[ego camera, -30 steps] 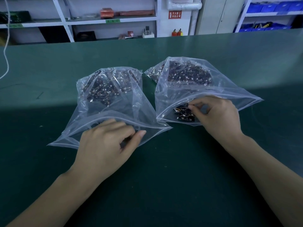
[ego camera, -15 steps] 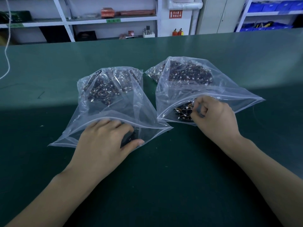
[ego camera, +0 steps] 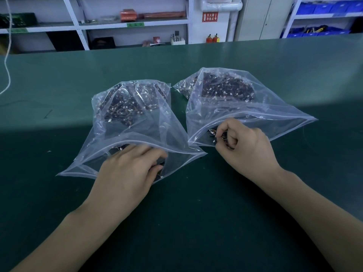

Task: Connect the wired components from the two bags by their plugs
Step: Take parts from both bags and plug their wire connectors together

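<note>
Two clear plastic bags lie side by side on the green table, mouths toward me. The left bag (ego camera: 137, 122) and the right bag (ego camera: 255, 107) each hold a heap of small dark wired components with white plugs. My left hand (ego camera: 129, 173) reaches into the left bag's mouth, fingers curled over a dark component (ego camera: 159, 165) that is mostly hidden. My right hand (ego camera: 243, 146) is at the right bag's mouth, fingers closed around a small dark wired component (ego camera: 220, 135).
The green table (ego camera: 196, 222) stretches wide around the bags. A white cord (ego camera: 6, 61) hangs at the far left. Behind the table stand white shelves (ego camera: 135, 26) with boxes, and blue bins (ego camera: 324, 8) at the right.
My right hand's fingers have curled shut around a component at the right bag's mouth. My left hand has slid deeper into the left bag and its thumb has tucked in.
</note>
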A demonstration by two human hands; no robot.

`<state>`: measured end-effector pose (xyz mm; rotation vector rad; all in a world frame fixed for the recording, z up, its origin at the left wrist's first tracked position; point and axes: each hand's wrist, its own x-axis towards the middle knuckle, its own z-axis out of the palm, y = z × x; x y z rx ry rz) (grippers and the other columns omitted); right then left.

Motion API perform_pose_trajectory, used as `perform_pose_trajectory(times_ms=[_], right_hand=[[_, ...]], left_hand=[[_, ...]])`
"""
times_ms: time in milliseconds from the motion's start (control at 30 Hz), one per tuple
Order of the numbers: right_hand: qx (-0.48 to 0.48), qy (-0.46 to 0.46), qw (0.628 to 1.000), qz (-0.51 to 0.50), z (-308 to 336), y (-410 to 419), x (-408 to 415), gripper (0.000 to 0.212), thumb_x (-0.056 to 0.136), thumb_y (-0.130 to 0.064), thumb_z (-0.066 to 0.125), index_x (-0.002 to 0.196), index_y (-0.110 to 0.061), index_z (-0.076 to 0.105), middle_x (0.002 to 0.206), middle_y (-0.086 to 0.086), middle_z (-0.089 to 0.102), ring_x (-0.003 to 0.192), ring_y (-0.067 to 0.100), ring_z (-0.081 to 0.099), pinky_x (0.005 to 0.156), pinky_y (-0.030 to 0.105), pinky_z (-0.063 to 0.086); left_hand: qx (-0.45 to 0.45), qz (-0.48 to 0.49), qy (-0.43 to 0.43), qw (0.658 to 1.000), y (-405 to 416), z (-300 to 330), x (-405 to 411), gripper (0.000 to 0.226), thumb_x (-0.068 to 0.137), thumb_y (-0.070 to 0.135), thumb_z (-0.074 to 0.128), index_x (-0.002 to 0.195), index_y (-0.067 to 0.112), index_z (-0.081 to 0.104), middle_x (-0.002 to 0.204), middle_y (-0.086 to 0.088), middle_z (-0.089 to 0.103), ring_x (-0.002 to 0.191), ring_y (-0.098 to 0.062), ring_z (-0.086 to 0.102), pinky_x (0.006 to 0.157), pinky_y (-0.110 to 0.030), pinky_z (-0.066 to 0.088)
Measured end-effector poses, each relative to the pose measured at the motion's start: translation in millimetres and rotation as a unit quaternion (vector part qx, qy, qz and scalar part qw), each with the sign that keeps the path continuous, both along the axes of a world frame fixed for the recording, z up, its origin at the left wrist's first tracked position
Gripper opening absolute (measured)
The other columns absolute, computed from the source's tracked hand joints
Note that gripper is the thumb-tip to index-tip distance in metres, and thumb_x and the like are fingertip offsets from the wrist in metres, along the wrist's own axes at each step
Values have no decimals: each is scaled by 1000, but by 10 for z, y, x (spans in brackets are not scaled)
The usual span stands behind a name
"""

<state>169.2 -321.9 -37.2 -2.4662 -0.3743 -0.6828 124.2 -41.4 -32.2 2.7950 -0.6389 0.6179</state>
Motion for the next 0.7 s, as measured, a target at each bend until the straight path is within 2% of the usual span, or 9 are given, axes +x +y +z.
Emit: perform_pose_trajectory(times_ms=[100,167,233,333,433,567,700], right_hand=[[26,-14,999,34,20,16,-23,24,85,-7,66,88,-28,56,51,-8,37,52,17,43,56,26,38],[53,-23,995,85,26,27,-48,18,86,-8,62,89,-24,58,52,-8,35,49,16,39,58,27,36],[76,-29,987,140,28,58,-88,13,89,-6,62,96,-17,66,54,-8,35,49,13,38,59,25,38],[80,-29,973,214,19,154,-166,16,97,-8,66,109,-15,74,55,-8,38,49,9,42,60,17,35],[73,-32,960,267,-10,247,-231,17,98,-11,70,114,-15,74,57,-11,39,49,7,41,59,12,32],[77,-52,959,266,-37,283,-219,18,94,-7,78,110,-14,76,56,-8,36,48,3,36,60,8,29],[94,-59,961,254,-41,273,-187,9,96,-13,80,104,-13,77,56,-7,37,49,4,35,59,9,29]], left_hand=[[-24,-18,-42,999,-23,6,-3,25,88,20,83,111,28,75,95,16,66,79,-10,66,56,-23,45],[-48,-25,-87,995,-48,20,-14,21,93,22,83,113,26,76,93,16,68,70,-6,64,47,-27,49],[-69,-50,-130,988,-64,17,-32,10,99,23,80,108,23,77,92,15,70,68,-6,63,45,-32,52],[-110,-106,-148,977,-106,8,-64,4,102,24,75,105,22,73,96,13,69,74,-5,63,57,-31,56],[-134,-139,-141,971,-150,-6,-77,11,101,17,74,109,23,68,103,13,68,80,-6,65,69,-26,54],[-175,-153,-123,965,-168,-49,-69,14,101,15,73,110,23,67,105,15,66,81,-7,66,67,-29,58],[-197,-167,-119,959,-163,-59,-54,11,103,20,71,112,25,65,106,16,65,86,-2,65,69,-26,58]])
